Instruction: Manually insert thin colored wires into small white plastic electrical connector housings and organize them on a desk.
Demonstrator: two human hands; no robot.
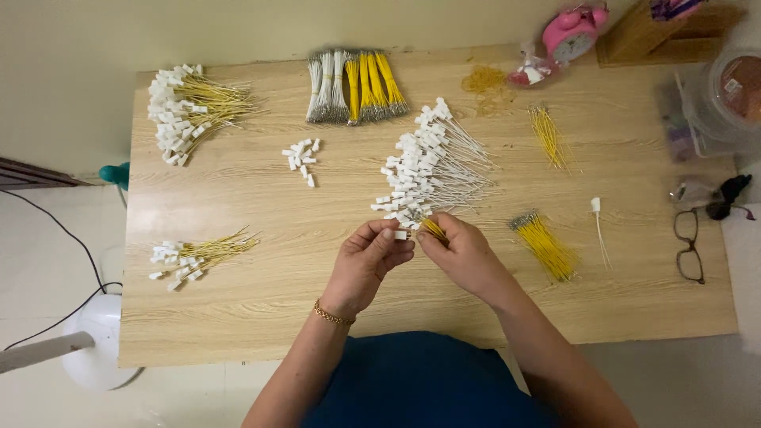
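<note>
My left hand (366, 261) pinches a small white connector (400, 235) between thumb and fingers. My right hand (464, 254) holds a short bunch of yellow wires (434, 229), its ends meeting the connector. Both hands hover over the wooden table (277, 317) just below a large pile of white wires with white connectors (424, 170). A gold bracelet (331, 315) is on my left wrist.
Yellow-wire piles with white connectors lie at top left (186, 107) and lower left (198, 255). Loose connectors (301, 158), bundled white and yellow wires (357, 85), loose yellow wires (545, 246), rubber bands (485, 83), a pink clock (569, 33), eyeglasses (688, 242) and plastic containers (717, 99) surround them.
</note>
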